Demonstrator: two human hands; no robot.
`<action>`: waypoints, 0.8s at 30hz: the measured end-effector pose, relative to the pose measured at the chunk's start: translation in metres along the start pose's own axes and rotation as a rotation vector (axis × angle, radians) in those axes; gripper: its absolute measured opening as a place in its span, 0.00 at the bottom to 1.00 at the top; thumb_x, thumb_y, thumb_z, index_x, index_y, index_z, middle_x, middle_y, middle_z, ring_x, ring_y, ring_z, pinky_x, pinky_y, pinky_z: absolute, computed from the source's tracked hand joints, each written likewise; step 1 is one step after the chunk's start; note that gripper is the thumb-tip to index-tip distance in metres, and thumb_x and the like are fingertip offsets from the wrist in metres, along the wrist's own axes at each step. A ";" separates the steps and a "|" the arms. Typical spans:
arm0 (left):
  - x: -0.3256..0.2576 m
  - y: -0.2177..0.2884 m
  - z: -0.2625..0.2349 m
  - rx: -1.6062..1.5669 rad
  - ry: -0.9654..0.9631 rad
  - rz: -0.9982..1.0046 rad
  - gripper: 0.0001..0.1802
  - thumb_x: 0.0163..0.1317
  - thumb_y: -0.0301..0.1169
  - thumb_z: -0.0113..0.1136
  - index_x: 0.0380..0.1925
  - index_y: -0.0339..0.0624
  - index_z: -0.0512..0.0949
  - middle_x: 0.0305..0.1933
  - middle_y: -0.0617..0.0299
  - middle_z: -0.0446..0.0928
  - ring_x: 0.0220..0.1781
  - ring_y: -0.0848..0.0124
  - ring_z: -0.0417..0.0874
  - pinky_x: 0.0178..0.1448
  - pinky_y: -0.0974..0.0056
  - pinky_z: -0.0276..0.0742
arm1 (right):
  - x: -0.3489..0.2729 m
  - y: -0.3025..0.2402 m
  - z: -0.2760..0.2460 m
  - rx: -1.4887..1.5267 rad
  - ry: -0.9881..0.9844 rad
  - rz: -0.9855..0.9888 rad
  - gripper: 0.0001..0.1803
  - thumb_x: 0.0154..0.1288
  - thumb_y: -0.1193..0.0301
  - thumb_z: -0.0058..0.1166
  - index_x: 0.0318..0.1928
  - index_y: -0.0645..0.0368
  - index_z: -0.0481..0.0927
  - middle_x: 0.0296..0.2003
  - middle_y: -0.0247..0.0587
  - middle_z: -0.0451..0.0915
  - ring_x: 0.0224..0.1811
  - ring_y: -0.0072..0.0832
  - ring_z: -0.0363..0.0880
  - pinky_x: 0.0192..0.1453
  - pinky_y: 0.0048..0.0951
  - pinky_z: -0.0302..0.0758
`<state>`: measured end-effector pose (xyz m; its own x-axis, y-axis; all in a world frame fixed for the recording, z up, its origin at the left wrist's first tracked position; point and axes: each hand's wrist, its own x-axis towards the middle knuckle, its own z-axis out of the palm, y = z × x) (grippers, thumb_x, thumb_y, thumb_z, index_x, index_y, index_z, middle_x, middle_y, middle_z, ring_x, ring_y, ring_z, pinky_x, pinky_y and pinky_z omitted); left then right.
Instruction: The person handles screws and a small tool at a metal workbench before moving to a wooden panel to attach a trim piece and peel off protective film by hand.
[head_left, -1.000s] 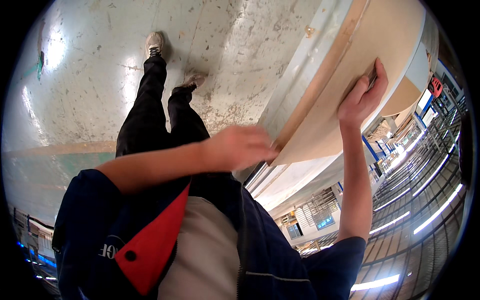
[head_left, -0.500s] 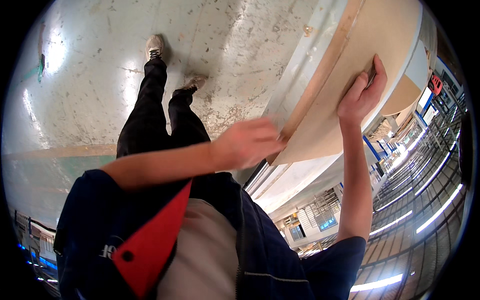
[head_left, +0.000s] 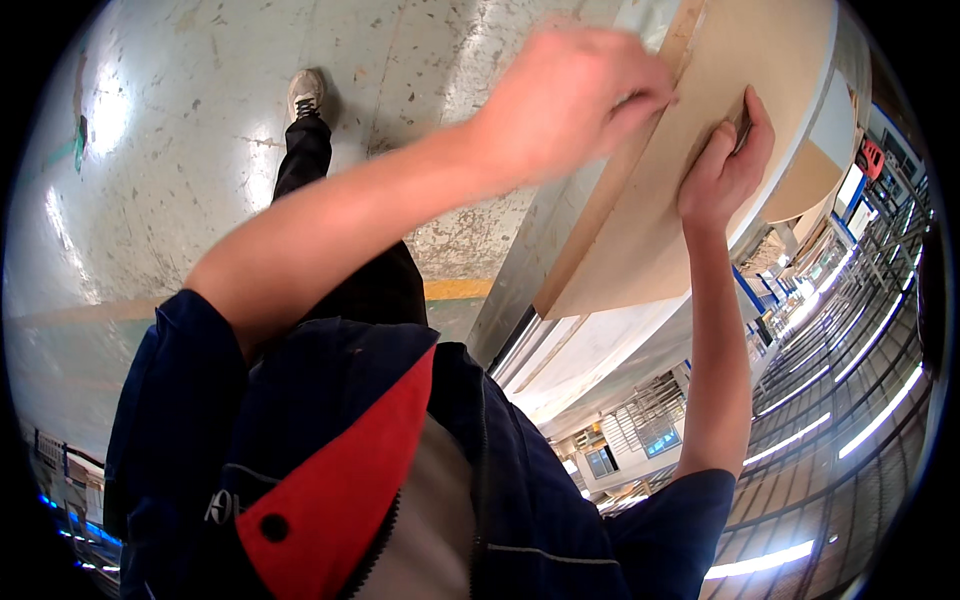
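Head view — tan board (head_left: 635,240) sits right of the torso, brown edge strip (head_left: 588,222) along its left. Right hand (head_left: 725,175) rests on its face, probably steadying it; finger grip unclear. Left hand (head_left: 585,105) by the strip — fingers curled, blurred, can't tell if holding anything.

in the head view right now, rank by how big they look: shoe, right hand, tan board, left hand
1. Tan board
2. Left hand, blurred
3. Right hand
4. Shoe
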<state>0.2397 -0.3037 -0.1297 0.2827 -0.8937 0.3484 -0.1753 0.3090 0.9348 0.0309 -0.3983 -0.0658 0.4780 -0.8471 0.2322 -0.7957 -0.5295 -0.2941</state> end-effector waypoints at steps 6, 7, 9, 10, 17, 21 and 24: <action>-0.174 0.058 -0.014 -0.174 -0.379 -0.045 0.13 0.57 0.23 0.73 0.43 0.46 0.90 0.37 0.61 0.82 0.45 0.61 0.88 0.44 0.61 0.88 | -0.003 0.000 0.001 0.022 0.015 -0.018 0.25 0.73 0.71 0.48 0.68 0.67 0.76 0.64 0.54 0.79 0.66 0.49 0.78 0.72 0.46 0.72; -0.189 0.062 -0.018 -0.212 -0.435 -0.018 0.13 0.57 0.22 0.73 0.43 0.45 0.89 0.38 0.61 0.82 0.45 0.61 0.88 0.45 0.60 0.88 | -0.004 -0.001 0.001 0.019 0.013 -0.018 0.25 0.73 0.71 0.48 0.68 0.67 0.76 0.63 0.54 0.79 0.66 0.49 0.78 0.72 0.46 0.72; -0.193 0.066 -0.024 -0.287 -0.547 0.048 0.13 0.57 0.21 0.73 0.43 0.44 0.89 0.40 0.59 0.82 0.46 0.61 0.88 0.45 0.60 0.87 | -0.002 -0.001 -0.001 0.006 0.024 -0.030 0.25 0.73 0.72 0.48 0.68 0.67 0.76 0.63 0.54 0.79 0.65 0.49 0.78 0.72 0.46 0.72; -0.192 0.060 -0.023 -0.256 -0.490 0.022 0.13 0.57 0.21 0.73 0.43 0.44 0.88 0.41 0.59 0.82 0.46 0.60 0.88 0.46 0.59 0.87 | 0.000 0.000 -0.001 -0.002 0.033 -0.040 0.25 0.73 0.72 0.49 0.67 0.66 0.77 0.63 0.54 0.79 0.65 0.49 0.78 0.72 0.46 0.73; -0.050 0.059 -0.016 -0.157 -0.221 0.195 0.10 0.58 0.23 0.72 0.40 0.40 0.85 0.43 0.56 0.82 0.47 0.57 0.87 0.48 0.56 0.86 | -0.002 0.000 -0.002 -0.010 0.071 -0.009 0.23 0.72 0.74 0.50 0.66 0.62 0.81 0.62 0.50 0.82 0.65 0.44 0.80 0.73 0.41 0.74; -0.060 0.098 0.015 -0.219 -0.643 0.361 0.06 0.62 0.25 0.67 0.39 0.40 0.83 0.44 0.56 0.80 0.46 0.56 0.86 0.48 0.54 0.86 | -0.004 0.006 0.004 0.004 0.130 -0.066 0.23 0.71 0.74 0.51 0.65 0.62 0.81 0.62 0.49 0.82 0.65 0.45 0.81 0.73 0.42 0.74; -0.063 0.096 0.029 -0.221 -0.815 0.280 0.04 0.63 0.26 0.64 0.38 0.42 0.82 0.44 0.57 0.79 0.46 0.56 0.85 0.49 0.54 0.86 | -0.007 0.011 0.000 0.045 0.145 -0.025 0.23 0.71 0.75 0.50 0.65 0.62 0.81 0.62 0.50 0.82 0.65 0.45 0.80 0.73 0.42 0.74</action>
<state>0.1777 -0.2274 -0.0638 -0.5166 -0.7037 0.4878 0.0727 0.5316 0.8439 0.0185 -0.3981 -0.0708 0.4358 -0.8204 0.3701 -0.7653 -0.5542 -0.3274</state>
